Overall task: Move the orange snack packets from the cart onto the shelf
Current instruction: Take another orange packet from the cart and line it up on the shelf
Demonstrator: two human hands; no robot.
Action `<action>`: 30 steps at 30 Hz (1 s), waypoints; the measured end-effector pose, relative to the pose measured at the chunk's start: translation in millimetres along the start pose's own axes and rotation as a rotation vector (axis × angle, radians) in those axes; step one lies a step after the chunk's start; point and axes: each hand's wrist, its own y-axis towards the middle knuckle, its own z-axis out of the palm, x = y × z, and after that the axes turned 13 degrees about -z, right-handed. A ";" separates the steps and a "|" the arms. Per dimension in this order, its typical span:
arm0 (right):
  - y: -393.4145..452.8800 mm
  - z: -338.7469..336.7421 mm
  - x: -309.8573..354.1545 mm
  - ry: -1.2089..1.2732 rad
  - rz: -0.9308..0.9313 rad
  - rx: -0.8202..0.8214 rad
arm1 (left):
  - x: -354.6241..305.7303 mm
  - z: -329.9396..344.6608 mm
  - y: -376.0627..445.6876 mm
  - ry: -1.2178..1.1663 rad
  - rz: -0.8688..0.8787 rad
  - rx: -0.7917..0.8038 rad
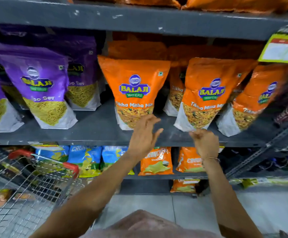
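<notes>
Three orange snack packets stand in the front row on the grey middle shelf [95,127]: one on the left [134,90], one in the middle [203,95] and one on the right [256,98], with more orange packets behind them. My left hand [145,134] is open with its fingers spread, just below the left packet's bottom edge and holding nothing. The curled fingertips of my right hand [206,143] sit at the middle packet's lower left corner; whether they pinch it is unclear. The wire cart [28,177] with red handles is at the lower left.
Purple snack packets [37,83] fill the left part of the same shelf. A yellow price tag [284,48] hangs at the upper right. Blue and orange crisp bags [155,160] sit on the shelf below. A dark metal rack [268,143] stands on the right, above a grey tile floor.
</notes>
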 end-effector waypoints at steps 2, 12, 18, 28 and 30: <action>5.2 -18.5 -26.0 0.074 0.104 -0.102 | -22.1 24.8 14.1 0.018 0.080 0.210; 53.5 -23.8 -81.7 0.822 0.128 0.238 | -53.0 100.7 56.3 -0.172 -0.575 0.541; 53.8 -12.6 -76.2 0.679 0.119 0.202 | -38.9 90.0 50.2 -0.114 -0.523 0.425; 43.7 -7.9 -51.7 0.743 0.092 0.192 | -25.9 79.2 42.8 -0.138 -0.533 0.373; 32.3 -11.5 -55.5 0.768 0.120 0.191 | -35.5 81.5 29.0 -0.262 -0.609 0.266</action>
